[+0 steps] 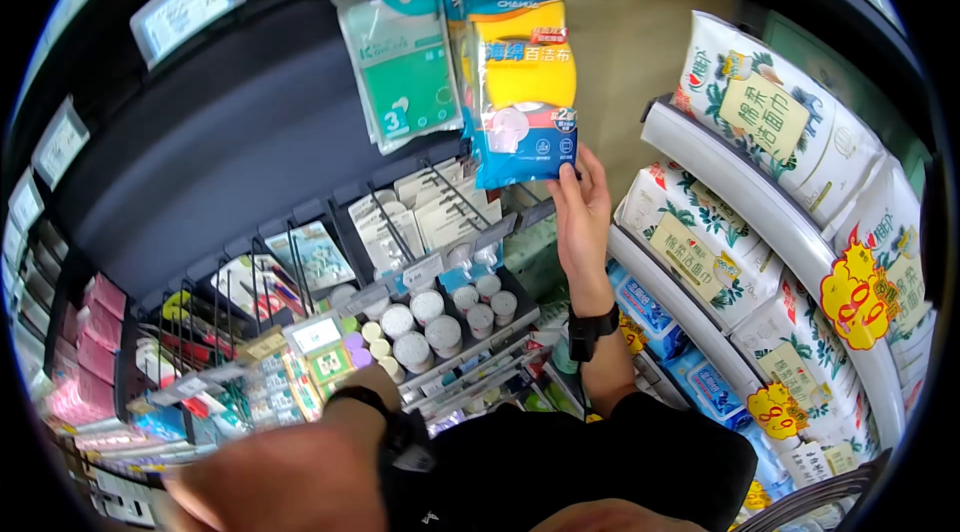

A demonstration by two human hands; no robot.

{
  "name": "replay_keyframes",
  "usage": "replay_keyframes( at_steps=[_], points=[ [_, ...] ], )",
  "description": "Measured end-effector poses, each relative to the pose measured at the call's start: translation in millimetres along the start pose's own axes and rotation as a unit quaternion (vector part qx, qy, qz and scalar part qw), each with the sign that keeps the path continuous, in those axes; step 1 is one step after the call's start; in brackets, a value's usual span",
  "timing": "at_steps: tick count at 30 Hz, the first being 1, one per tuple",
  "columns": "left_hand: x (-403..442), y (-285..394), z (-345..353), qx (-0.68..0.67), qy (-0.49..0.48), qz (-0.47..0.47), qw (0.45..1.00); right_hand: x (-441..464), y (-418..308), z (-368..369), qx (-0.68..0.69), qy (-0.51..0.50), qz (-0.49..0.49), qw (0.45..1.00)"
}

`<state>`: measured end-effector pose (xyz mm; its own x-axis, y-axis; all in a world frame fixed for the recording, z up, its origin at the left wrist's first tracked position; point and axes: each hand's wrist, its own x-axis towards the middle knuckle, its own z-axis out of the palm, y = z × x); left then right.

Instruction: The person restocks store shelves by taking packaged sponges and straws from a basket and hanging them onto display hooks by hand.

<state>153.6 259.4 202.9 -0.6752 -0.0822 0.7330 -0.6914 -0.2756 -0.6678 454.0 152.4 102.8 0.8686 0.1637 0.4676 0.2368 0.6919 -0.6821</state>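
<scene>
Head view: right hand (582, 204) grip nearly closed, pinching sponge packet (526, 67) corner; left hand (285, 477) blurred, cannot tell

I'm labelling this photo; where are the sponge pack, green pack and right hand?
Sponge pack (528, 82): head view, yellow middle.
Green pack (405, 82): head view, middle of front.
Right hand (584, 222): head view, middle of hand.

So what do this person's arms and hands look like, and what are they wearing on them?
The right arm has a short black sleeve and a black wristband with a boxy dark part; the right hand is bare. The left arm wears a dark band too, but blur hides its details. I see no cables on either arm.
</scene>
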Motion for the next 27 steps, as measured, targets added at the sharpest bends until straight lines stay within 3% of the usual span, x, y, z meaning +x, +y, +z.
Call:
replay_keyframes(
  at_steps=[2,3,4,6,7,9,10,27],
  points=[
    [16.8,-15.9,-9.0,0.122,0.043,-0.103,0.986,-1.8,12.0,-10.7,0.007,0.001,0.002,1.000],
    [40.0,-25.1,-21.9,-0.105,-0.040,-0.232,0.966,-6.6,12.5,-13.0,0.001,-0.003,0.015,1.000],
    [47.4,-34.0,-30.9,-0.116,-0.056,-0.305,0.944,-12.6,11.5,-14.8,-0.057,0.000,0.006,0.998],
    [44.5,-43.7,-34.2,-0.097,-0.050,-0.358,0.927,-25.7,13.8,-18.5,-0.141,-0.008,-0.022,0.990],
    [41.3,-43.8,-35.8,-0.089,-0.047,-0.372,0.923,-32.8,12.7,-18.4,-0.144,-0.008,-0.005,0.990],
    [38.9,-40.0,-36.7,-0.073,-0.040,-0.390,0.917,-44.0,3.7,-14.4,-0.290,-0.072,-0.087,0.950],
    [39.0,-36.6,-36.5,-0.068,-0.037,-0.396,0.915,-48.9,0.0,-12.8,-0.300,-0.093,-0.092,0.945],
    [62.1,20.5,11.1,-0.009,-0.047,-0.448,0.893,-127.2,-54.8,-9.4,-0.337,-0.268,-0.072,0.899]
  ],
)
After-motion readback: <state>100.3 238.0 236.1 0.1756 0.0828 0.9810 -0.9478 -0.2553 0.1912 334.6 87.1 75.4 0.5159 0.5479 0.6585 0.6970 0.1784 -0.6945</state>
